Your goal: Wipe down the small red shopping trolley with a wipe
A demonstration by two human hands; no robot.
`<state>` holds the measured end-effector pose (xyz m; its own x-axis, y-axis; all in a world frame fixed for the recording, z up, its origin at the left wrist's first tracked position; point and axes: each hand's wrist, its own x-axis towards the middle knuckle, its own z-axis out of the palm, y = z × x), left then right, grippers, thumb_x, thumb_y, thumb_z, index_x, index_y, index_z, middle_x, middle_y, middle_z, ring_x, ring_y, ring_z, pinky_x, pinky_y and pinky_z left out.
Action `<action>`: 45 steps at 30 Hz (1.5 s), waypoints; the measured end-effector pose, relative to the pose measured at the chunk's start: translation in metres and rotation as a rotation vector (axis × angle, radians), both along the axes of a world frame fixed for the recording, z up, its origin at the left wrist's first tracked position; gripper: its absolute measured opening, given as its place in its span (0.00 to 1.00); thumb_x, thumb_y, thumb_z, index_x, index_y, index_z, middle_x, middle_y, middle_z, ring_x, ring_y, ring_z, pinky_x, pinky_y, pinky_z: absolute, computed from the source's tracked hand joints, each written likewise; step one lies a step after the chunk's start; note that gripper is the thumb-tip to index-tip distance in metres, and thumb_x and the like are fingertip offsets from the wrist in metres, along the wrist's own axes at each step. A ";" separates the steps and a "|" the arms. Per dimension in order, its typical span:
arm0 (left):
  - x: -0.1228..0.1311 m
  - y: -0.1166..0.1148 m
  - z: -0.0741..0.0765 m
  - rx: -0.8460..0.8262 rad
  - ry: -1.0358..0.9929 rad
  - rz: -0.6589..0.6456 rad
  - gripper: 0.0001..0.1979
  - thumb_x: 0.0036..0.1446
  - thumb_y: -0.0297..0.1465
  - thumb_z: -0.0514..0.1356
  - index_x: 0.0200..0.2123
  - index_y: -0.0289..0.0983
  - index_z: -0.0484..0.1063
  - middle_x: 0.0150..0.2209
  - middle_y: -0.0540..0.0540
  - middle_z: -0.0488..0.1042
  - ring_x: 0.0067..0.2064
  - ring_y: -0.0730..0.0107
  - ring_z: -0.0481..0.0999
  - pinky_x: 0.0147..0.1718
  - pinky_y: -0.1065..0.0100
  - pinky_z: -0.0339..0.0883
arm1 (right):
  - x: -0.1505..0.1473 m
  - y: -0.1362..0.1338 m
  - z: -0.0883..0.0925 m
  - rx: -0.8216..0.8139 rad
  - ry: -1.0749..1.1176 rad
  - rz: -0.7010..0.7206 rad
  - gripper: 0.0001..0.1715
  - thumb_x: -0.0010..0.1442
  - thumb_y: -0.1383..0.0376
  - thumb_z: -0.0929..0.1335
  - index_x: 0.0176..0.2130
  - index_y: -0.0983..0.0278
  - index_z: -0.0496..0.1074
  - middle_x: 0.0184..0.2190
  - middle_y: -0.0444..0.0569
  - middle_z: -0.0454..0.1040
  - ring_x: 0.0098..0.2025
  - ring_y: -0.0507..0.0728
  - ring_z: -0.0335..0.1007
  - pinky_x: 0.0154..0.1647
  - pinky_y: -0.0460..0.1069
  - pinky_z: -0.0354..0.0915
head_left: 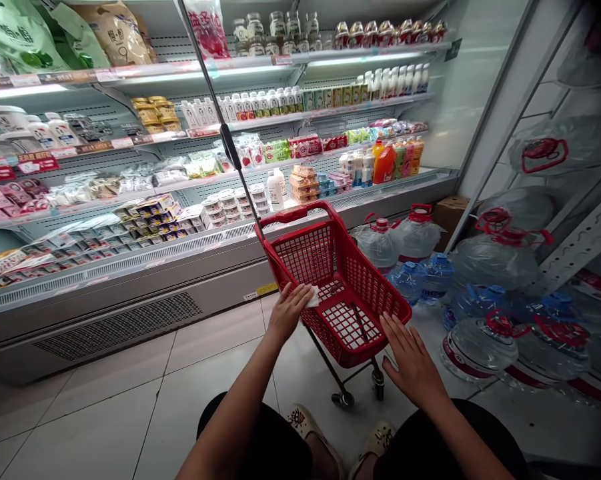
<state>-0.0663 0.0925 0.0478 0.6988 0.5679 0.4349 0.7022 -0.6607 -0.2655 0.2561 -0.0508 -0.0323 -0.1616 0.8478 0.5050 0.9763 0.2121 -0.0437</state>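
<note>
A small red shopping cart (375,280) stands on the tiled floor in front of me, its basket empty. My left hand (287,310) presses a white cloth (313,297) against the near left rim of the basket, fingers closed on it. My right hand (410,360) lies flat and open against the basket's near right corner, fingers stretched out. My knees and light-coloured shoes show at the bottom edge, as I crouch or sit low behind the cart.
A long chilled shelf unit (180,167) with dairy, drinks and packets runs along the left and back. Large water jugs (485,267) with red handles crowd the floor and rack on the right. A thin pole (225,133) rises from the cart.
</note>
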 end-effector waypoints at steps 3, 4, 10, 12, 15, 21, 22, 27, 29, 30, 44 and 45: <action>0.010 -0.002 -0.005 0.009 -0.037 0.066 0.29 0.69 0.21 0.51 0.71 0.41 0.61 0.70 0.46 0.66 0.72 0.66 0.63 0.74 0.53 0.51 | -0.010 -0.003 0.007 0.009 0.029 -0.035 0.47 0.69 0.62 0.59 0.78 0.65 0.33 0.78 0.53 0.46 0.78 0.63 0.42 0.76 0.65 0.48; 0.016 -0.008 -0.010 0.012 -0.051 0.077 0.29 0.69 0.21 0.50 0.71 0.41 0.61 0.70 0.46 0.66 0.72 0.66 0.63 0.74 0.53 0.51 | -0.020 -0.005 0.012 0.006 0.040 -0.038 0.47 0.69 0.62 0.59 0.78 0.66 0.34 0.78 0.54 0.44 0.78 0.64 0.41 0.76 0.65 0.48; 0.055 -0.065 -0.036 0.019 -0.071 -0.006 0.29 0.73 0.25 0.49 0.74 0.40 0.55 0.72 0.49 0.62 0.74 0.69 0.57 0.75 0.56 0.47 | -0.097 -0.031 0.025 -0.015 0.059 0.067 0.52 0.66 0.62 0.63 0.77 0.72 0.35 0.78 0.60 0.37 0.79 0.67 0.38 0.75 0.64 0.51; 0.059 -0.073 -0.037 0.010 -0.046 -0.061 0.28 0.74 0.28 0.49 0.74 0.42 0.54 0.73 0.50 0.61 0.74 0.70 0.56 0.75 0.57 0.46 | -0.103 -0.037 0.020 0.013 0.063 0.037 0.53 0.65 0.63 0.64 0.77 0.72 0.33 0.78 0.61 0.37 0.78 0.69 0.38 0.75 0.65 0.51; 0.052 -0.062 -0.029 -0.005 -0.015 -0.098 0.27 0.74 0.28 0.50 0.74 0.42 0.56 0.72 0.49 0.63 0.73 0.70 0.58 0.75 0.57 0.45 | -0.089 -0.039 0.011 0.023 0.019 0.058 0.53 0.65 0.65 0.64 0.77 0.69 0.33 0.78 0.56 0.41 0.78 0.67 0.39 0.76 0.64 0.49; 0.030 -0.008 -0.005 0.005 -0.060 0.018 0.23 0.71 0.23 0.52 0.65 0.41 0.68 0.64 0.45 0.74 0.69 0.65 0.67 0.74 0.52 0.50 | -0.045 -0.029 0.005 0.053 -0.044 0.082 0.51 0.64 0.68 0.62 0.78 0.62 0.35 0.77 0.48 0.47 0.78 0.63 0.44 0.77 0.62 0.48; 0.031 -0.003 -0.003 0.005 -0.060 0.015 0.23 0.71 0.23 0.52 0.65 0.41 0.69 0.64 0.45 0.74 0.69 0.65 0.68 0.74 0.52 0.50 | -0.039 -0.028 0.005 0.058 -0.047 0.080 0.51 0.64 0.69 0.61 0.78 0.61 0.35 0.77 0.47 0.47 0.77 0.63 0.44 0.76 0.62 0.48; 0.051 -0.010 -0.015 0.016 -0.122 0.031 0.22 0.71 0.24 0.52 0.64 0.39 0.69 0.64 0.45 0.74 0.68 0.64 0.68 0.74 0.53 0.51 | -0.014 -0.026 0.006 0.069 -0.024 0.038 0.50 0.64 0.70 0.60 0.78 0.59 0.36 0.76 0.45 0.51 0.76 0.61 0.48 0.77 0.62 0.47; 0.065 -0.020 -0.023 0.016 -0.162 0.045 0.22 0.71 0.24 0.51 0.65 0.39 0.69 0.64 0.45 0.74 0.69 0.63 0.68 0.74 0.53 0.51 | -0.012 -0.026 0.007 0.081 0.019 0.012 0.49 0.66 0.69 0.60 0.78 0.61 0.36 0.76 0.48 0.52 0.76 0.62 0.50 0.76 0.62 0.49; 0.072 -0.025 -0.027 0.015 -0.168 0.040 0.23 0.71 0.24 0.51 0.66 0.39 0.68 0.65 0.46 0.73 0.69 0.63 0.67 0.74 0.53 0.52 | -0.015 -0.025 0.008 0.089 0.048 -0.008 0.49 0.66 0.67 0.60 0.78 0.63 0.35 0.76 0.50 0.51 0.76 0.63 0.50 0.76 0.63 0.50; 0.018 -0.036 0.007 0.035 -0.048 0.020 0.33 0.71 0.23 0.48 0.76 0.42 0.50 0.73 0.48 0.59 0.74 0.66 0.59 0.75 0.54 0.44 | -0.019 0.018 0.015 0.090 0.043 0.049 0.49 0.69 0.64 0.61 0.78 0.63 0.31 0.77 0.53 0.49 0.74 0.65 0.53 0.74 0.62 0.55; 0.004 -0.036 0.015 0.037 -0.050 0.047 0.33 0.71 0.23 0.48 0.76 0.43 0.49 0.73 0.48 0.58 0.74 0.65 0.59 0.75 0.54 0.43 | -0.017 0.018 0.015 0.093 0.047 0.048 0.49 0.69 0.64 0.61 0.78 0.63 0.32 0.77 0.53 0.50 0.74 0.65 0.53 0.74 0.62 0.55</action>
<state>-0.0626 0.0570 0.0624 0.6486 0.5821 0.4904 0.7451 -0.6172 -0.2528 0.2390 -0.0324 -0.0173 -0.1750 0.7889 0.5891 0.9622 0.2639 -0.0675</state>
